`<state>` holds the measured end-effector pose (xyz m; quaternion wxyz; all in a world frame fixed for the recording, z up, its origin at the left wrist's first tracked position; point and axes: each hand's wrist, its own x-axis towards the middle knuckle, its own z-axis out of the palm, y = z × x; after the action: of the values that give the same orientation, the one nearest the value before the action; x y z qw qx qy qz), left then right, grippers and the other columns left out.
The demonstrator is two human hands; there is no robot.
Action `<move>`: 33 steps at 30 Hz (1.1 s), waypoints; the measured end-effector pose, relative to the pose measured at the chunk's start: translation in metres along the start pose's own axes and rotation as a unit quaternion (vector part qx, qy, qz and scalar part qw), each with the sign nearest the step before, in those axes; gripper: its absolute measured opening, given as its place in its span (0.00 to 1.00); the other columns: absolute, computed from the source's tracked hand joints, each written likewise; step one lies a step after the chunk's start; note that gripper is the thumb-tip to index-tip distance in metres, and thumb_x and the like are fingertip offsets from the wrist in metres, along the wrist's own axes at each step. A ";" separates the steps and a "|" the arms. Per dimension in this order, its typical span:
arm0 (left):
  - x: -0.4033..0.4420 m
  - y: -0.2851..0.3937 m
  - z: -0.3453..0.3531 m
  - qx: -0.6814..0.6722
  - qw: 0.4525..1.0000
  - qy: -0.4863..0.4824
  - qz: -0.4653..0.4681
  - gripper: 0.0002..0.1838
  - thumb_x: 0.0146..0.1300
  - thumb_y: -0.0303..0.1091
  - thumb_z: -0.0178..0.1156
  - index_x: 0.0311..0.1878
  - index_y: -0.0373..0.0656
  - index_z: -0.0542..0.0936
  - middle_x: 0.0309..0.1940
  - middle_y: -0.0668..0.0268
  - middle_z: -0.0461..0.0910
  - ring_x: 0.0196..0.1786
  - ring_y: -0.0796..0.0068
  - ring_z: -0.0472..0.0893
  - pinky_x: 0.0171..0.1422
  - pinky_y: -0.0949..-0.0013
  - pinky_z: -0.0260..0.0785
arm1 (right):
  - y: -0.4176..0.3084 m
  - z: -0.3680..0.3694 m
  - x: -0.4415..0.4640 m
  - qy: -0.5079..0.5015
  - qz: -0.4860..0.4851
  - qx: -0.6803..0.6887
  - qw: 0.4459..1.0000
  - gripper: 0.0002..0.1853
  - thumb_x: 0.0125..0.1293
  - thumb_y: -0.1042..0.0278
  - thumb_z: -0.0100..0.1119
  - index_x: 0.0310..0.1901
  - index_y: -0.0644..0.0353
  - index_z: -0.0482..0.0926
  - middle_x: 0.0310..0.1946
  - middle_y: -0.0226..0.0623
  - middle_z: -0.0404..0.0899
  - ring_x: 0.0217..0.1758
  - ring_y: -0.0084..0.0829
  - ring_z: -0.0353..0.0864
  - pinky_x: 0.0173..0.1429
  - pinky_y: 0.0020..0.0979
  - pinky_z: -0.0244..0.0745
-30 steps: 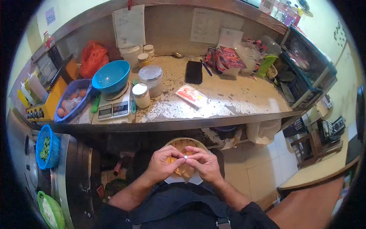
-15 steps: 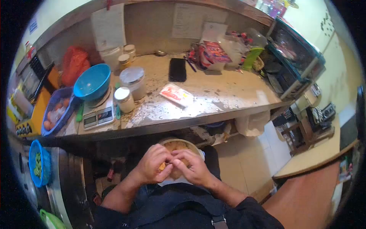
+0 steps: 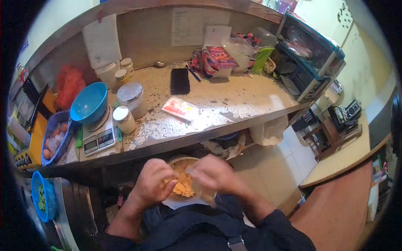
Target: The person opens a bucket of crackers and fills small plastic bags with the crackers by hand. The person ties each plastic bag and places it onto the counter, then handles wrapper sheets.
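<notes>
My left hand (image 3: 155, 180) is raised over the left side of a round tub (image 3: 184, 159) in my lap, its fingers curled in a pinch. What the fingertips hold, if anything, is too small to make out. Over the tub's right side is my right hand (image 3: 212, 173), fingers bent inward and blurred by motion. Something thin and see-through, like plastic film (image 3: 204, 195), hangs below it; its exact kind is unclear. Between the hands show thin orange-yellow pieces (image 3: 183, 187), like chips, inside the tub.
The worktop ahead holds a kitchen scale (image 3: 99, 141), a blue bowl (image 3: 89, 102), a basket of eggs (image 3: 56, 136), lidded jars (image 3: 124, 120), a red-and-white packet (image 3: 180, 108) and a black phone (image 3: 180, 81). Left, a blue basket (image 3: 50, 196) contains green pieces. A white bag (image 3: 269, 131) hangs underneath.
My hands were close together over the tub and have moved apart, the right one to the right. More of the orange-yellow pieces now show. The whole view has shifted slightly.
</notes>
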<state>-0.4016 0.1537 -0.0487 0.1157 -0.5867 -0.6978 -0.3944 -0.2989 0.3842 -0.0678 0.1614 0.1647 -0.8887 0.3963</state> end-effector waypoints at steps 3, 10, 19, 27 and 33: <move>-0.001 0.004 -0.004 -0.028 0.996 0.050 -0.063 0.26 0.54 0.37 0.68 0.54 0.36 0.74 0.40 0.57 0.75 0.43 0.57 0.75 0.51 0.60 0.67 | 0.021 -0.073 0.032 0.201 0.118 -0.042 0.972 0.10 0.67 0.64 0.57 0.37 0.63 0.80 0.29 0.37 0.78 0.32 0.26 0.76 0.40 0.28 0.72; -0.039 0.008 0.013 -0.091 0.986 0.008 -0.136 0.31 0.57 0.37 0.67 0.61 0.35 0.71 0.43 0.54 0.76 0.45 0.57 0.77 0.52 0.61 0.69 | 0.174 -0.178 0.091 0.383 0.175 -0.046 0.906 0.17 0.68 0.60 0.59 0.47 0.68 0.79 0.37 0.39 0.82 0.40 0.28 0.80 0.44 0.27 0.75; 0.000 -0.045 0.006 -0.035 0.993 -0.006 -0.112 0.18 0.57 0.34 0.65 0.51 0.40 0.80 0.41 0.56 0.79 0.47 0.55 0.77 0.53 0.60 0.70 | 0.144 -0.065 0.097 0.095 0.033 -0.092 0.991 0.12 0.54 0.72 0.69 0.41 0.57 0.83 0.51 0.49 0.78 0.53 0.37 0.79 0.53 0.32 0.75; 0.092 -0.126 0.059 0.131 0.988 0.035 -0.080 0.35 0.51 0.52 0.69 0.60 0.45 0.74 0.60 0.52 0.71 0.68 0.48 0.65 0.71 0.53 0.58 | 0.136 -0.037 0.110 0.111 0.010 -0.122 0.986 0.09 0.49 0.71 0.68 0.34 0.58 0.82 0.51 0.52 0.78 0.59 0.45 0.77 0.58 0.38 0.72; 0.099 -0.133 0.073 0.115 0.988 0.005 -0.106 0.33 0.50 0.50 0.69 0.60 0.48 0.75 0.61 0.53 0.71 0.69 0.47 0.64 0.72 0.50 0.55 | 0.129 -0.033 0.104 0.096 -0.033 -0.198 0.975 0.13 0.50 0.67 0.68 0.40 0.52 0.84 0.55 0.45 0.76 0.57 0.45 0.75 0.60 0.38 0.70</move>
<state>-0.5288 0.2756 -0.0900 0.1435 -0.4899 -0.7964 -0.3243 -0.4410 0.4739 -0.0877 0.2882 0.1196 -0.9241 0.2206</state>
